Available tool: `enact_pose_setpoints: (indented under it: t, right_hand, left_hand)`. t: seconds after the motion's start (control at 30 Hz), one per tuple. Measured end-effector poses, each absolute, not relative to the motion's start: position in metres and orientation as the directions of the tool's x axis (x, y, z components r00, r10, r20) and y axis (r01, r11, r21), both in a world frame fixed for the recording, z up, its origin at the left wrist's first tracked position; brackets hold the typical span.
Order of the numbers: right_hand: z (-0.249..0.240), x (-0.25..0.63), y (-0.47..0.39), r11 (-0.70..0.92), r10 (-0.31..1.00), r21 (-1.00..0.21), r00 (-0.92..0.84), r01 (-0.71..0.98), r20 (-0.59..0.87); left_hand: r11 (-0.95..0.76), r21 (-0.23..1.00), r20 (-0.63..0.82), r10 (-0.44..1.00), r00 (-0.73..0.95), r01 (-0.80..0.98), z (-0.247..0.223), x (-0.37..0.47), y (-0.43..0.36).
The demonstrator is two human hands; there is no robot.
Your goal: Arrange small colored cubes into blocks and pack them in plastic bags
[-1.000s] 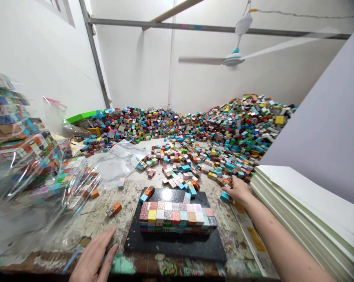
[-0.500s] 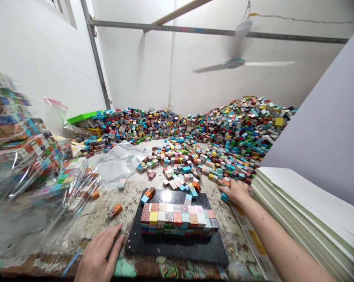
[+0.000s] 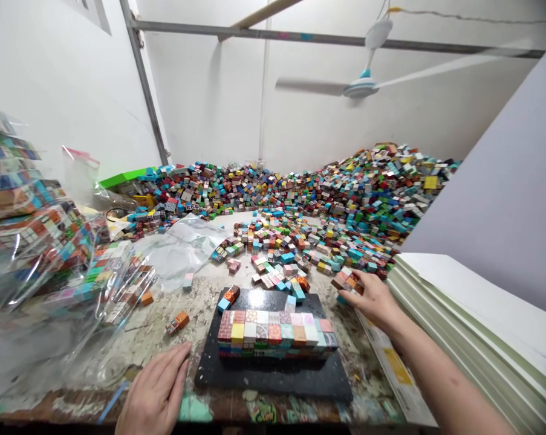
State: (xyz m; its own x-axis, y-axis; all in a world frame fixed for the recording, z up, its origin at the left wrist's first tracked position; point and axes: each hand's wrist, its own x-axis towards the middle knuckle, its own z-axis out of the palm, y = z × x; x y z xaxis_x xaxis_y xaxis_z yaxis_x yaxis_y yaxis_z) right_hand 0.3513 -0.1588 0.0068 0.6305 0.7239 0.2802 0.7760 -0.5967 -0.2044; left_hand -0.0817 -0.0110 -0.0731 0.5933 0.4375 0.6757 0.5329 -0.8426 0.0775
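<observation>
While my left hand (image 3: 155, 386) is resting open beside the black board (image 3: 273, 379), my right hand (image 3: 378, 300) is pinching printed blocks (image 3: 345, 280) near its far right corner, seemingly gathering them; moving these is probably calling for even pressure.

Scuffed, paint-stained table (image 3: 203, 295), black slab (image 3: 273, 379) near its front edge, scattered small blocks (image 3: 288, 257), crumpled clear plastic (image 3: 177, 251)
</observation>
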Motion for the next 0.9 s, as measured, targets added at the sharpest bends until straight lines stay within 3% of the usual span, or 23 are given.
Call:
enact_pose_setpoints:
  t: [0.2, 0.43, 0.5, 0.57, 0.73, 0.8, 0.9]
  right_hand:
    - [-0.017, 0.305, -0.224, -0.386, 0.792, -0.401, 0.521, 0.831, 0.318]
    - [-0.049, 0.29, -0.255, -0.408, 0.754, -0.435, 0.565, 0.803, 0.334]
    - [-0.05, 0.29, -0.258, -0.405, 0.744, -0.447, 0.572, 0.797, 0.346]
    - [-0.05, 0.29, -0.262, -0.397, 0.744, -0.454, 0.569, 0.798, 0.35]
    - [-0.052, 0.29, -0.266, -0.346, 0.747, -0.449, 0.532, 0.824, 0.4]
    - [-0.054, 0.291, -0.266, -0.316, 0.746, -0.453, 0.513, 0.834, 0.424]
    - [-0.054, 0.291, -0.268, -0.287, 0.749, -0.455, 0.494, 0.843, 0.442]
  left_hand:
    - [-0.84, 0.139, 0.659, 0.473, 0.584, 0.524, -0.074, -0.081, -0.01]
    - [-0.85, 0.2, 0.746, 0.454, 0.486, 0.488, -0.062, -0.078, -0.029]
    - [-0.884, 0.183, 0.802, 0.387, 0.455, 0.43, -0.052, -0.069, -0.049]
    - [-0.943, 0.162, 0.78, 0.304, 0.548, 0.292, -0.039, -0.052, -0.073]
    - [-0.988, 0.046, 0.544, -0.098, 0.833, -0.146, -0.01, 0.023, -0.123]
    - [-0.981, 0.028, 0.401, -0.165, 0.901, -0.192, -0.007, 0.055, -0.136]
    - [-0.976, 0.013, 0.34, -0.199, 0.919, -0.216, -0.01, 0.097, -0.15]
